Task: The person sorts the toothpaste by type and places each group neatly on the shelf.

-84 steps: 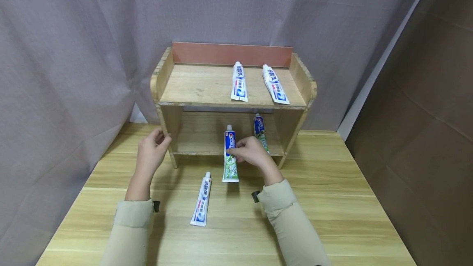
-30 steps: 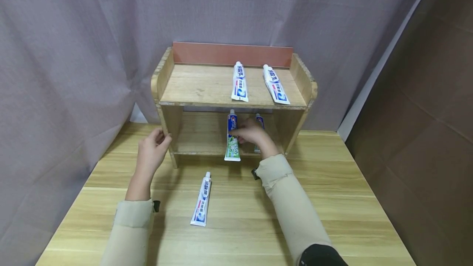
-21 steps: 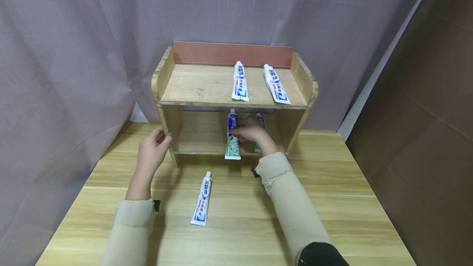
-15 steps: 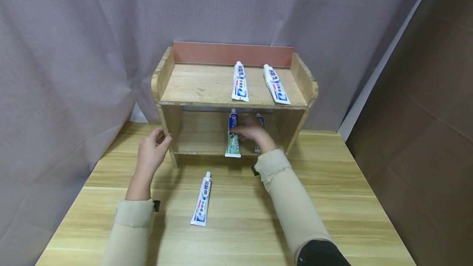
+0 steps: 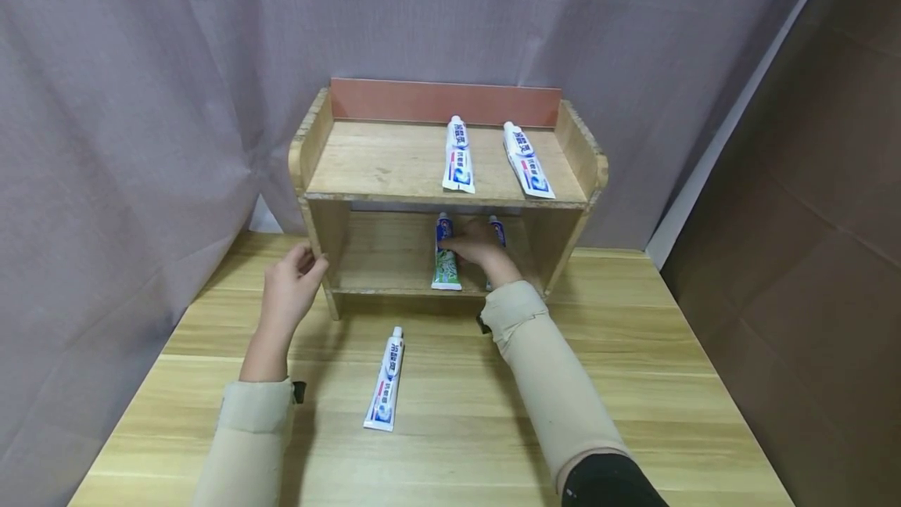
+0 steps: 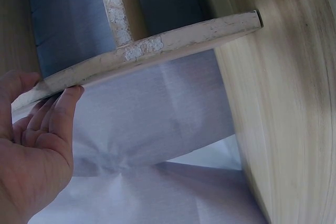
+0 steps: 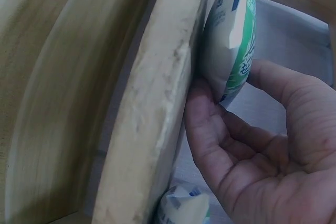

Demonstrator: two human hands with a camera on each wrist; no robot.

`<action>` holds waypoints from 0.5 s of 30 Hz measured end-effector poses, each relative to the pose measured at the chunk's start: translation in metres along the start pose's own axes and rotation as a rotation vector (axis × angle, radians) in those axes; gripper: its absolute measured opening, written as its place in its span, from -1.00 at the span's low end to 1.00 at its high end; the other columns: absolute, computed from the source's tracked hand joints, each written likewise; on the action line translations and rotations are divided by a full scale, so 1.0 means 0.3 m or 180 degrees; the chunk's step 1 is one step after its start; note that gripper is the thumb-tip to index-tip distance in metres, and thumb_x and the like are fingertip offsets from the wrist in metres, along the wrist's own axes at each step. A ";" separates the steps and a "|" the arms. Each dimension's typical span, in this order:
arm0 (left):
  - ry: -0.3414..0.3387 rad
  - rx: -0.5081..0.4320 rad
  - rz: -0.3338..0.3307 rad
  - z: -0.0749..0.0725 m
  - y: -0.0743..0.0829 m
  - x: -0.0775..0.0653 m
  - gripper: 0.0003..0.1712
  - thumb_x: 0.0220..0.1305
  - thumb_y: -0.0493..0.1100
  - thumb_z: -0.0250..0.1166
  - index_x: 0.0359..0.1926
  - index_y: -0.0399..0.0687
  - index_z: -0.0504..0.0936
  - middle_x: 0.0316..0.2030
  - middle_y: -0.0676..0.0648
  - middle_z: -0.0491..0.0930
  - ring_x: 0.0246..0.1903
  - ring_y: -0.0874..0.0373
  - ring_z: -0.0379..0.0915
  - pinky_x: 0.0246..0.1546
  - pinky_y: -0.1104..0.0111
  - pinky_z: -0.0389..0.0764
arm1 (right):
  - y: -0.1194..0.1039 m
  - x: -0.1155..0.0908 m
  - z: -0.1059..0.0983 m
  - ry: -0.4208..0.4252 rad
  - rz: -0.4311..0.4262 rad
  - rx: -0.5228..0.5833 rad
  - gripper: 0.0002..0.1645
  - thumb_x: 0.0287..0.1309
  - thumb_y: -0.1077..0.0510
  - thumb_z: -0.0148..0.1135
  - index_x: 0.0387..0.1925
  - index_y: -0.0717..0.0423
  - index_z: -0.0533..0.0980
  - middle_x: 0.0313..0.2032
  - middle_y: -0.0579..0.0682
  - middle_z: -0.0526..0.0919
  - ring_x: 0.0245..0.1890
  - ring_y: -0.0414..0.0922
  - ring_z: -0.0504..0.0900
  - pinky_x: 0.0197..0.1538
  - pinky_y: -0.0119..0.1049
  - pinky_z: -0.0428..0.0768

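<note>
My left hand [image 5: 290, 288] grips the left side panel of a small wooden shelf [image 5: 380, 253]; in the left wrist view its thumb and fingers lie on either side of the panel edge [image 6: 168, 40]. My right hand [image 5: 475, 242] reaches into the lower level and pinches a blue-and-green toothpaste tube [image 5: 446, 272], cap to the back. In the right wrist view the thumb is on one side of that toothpaste tube [image 7: 239, 40] and a fingertip is beneath it, beside the board's front edge [image 7: 152, 98]. A second blue-and-green tube [image 5: 497, 230] lies to the right, partly hidden by this hand.
Two white-and-blue toothpaste tubes [image 5: 459, 159] lie on the upper level, toward the right. Another white-and-blue tube [image 5: 385, 382] lies on the wooden table [image 5: 669, 382] in front of the shelf. A grey curtain [image 5: 436, 14] hangs behind.
My right hand has carried the blue-and-green toothpaste tube forward into the lower level, and its tail end has come down to the board's front edge. The left hand has stayed in place.
</note>
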State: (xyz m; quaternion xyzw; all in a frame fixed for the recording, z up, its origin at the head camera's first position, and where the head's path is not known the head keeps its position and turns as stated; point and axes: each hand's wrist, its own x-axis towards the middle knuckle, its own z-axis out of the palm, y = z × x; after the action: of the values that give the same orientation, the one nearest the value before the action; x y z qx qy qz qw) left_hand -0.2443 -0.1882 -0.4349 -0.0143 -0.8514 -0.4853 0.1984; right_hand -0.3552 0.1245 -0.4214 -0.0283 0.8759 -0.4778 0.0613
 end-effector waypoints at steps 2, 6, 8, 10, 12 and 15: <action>0.0006 0.0008 -0.0007 0.000 0.000 0.000 -0.64 0.40 -0.09 0.22 0.08 -0.21 0.63 0.04 -0.28 0.66 0.05 -0.15 0.64 0.08 0.06 0.65 | 0.000 0.000 0.001 0.0024 0.0011 -0.0049 -0.51 0.09 0.09 0.48 -0.06 0.39 0.62 -0.27 0.23 0.75 -0.40 -0.03 0.73 -0.32 -0.26 0.76; 0.0007 0.0014 0.0007 -0.001 0.002 0.000 -0.66 0.40 -0.09 0.22 0.06 -0.19 0.64 0.03 -0.27 0.67 0.04 -0.14 0.64 0.08 0.06 0.66 | 0.001 0.001 0.001 0.0030 0.0057 -0.0121 -0.54 0.11 0.05 0.47 -0.14 0.39 0.63 -0.27 0.22 0.75 -0.38 -0.02 0.74 -0.29 -0.26 0.75; 0.0015 0.0009 0.0018 -0.001 0.003 0.000 -0.67 0.40 -0.09 0.23 0.05 -0.20 0.64 0.03 -0.27 0.67 0.04 -0.14 0.64 0.07 0.06 0.66 | 0.003 0.002 0.001 0.0009 0.0060 -0.0133 -0.52 0.13 0.05 0.46 -0.11 0.39 0.62 -0.25 0.22 0.75 -0.35 -0.01 0.74 -0.27 -0.26 0.75; 0.0026 0.0009 0.0019 -0.001 0.004 0.000 -0.67 0.39 -0.10 0.23 0.05 -0.19 0.64 0.03 -0.27 0.67 0.04 -0.14 0.64 0.07 0.06 0.66 | 0.003 0.000 0.001 -0.0002 0.0046 -0.0154 -0.51 0.14 0.04 0.45 -0.10 0.39 0.62 -0.24 0.22 0.74 -0.34 -0.02 0.73 -0.26 -0.26 0.75; 0.0019 0.0003 0.0019 -0.001 0.004 0.000 -0.66 0.39 -0.10 0.23 0.06 -0.20 0.64 0.03 -0.27 0.66 0.05 -0.14 0.64 0.08 0.06 0.65 | 0.004 -0.002 0.001 0.0009 0.0012 -0.0191 -0.51 0.14 0.02 0.44 -0.10 0.39 0.62 -0.25 0.21 0.74 -0.35 -0.03 0.72 -0.26 -0.26 0.74; -0.0006 0.0003 -0.0003 -0.003 0.003 0.000 -0.65 0.40 -0.09 0.22 0.07 -0.20 0.63 0.05 -0.28 0.66 0.06 -0.14 0.63 0.09 0.07 0.65 | 0.006 -0.005 0.000 0.0047 -0.0033 -0.0223 -0.52 0.14 0.02 0.44 -0.13 0.37 0.64 -0.28 0.20 0.75 -0.37 -0.04 0.70 -0.27 -0.26 0.72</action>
State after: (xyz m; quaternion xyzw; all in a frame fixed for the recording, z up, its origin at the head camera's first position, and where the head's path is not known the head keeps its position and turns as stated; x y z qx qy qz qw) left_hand -0.2438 -0.1883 -0.4338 -0.0143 -0.8518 -0.4850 0.1974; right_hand -0.3536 0.1256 -0.4227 -0.0315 0.8924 -0.4473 0.0513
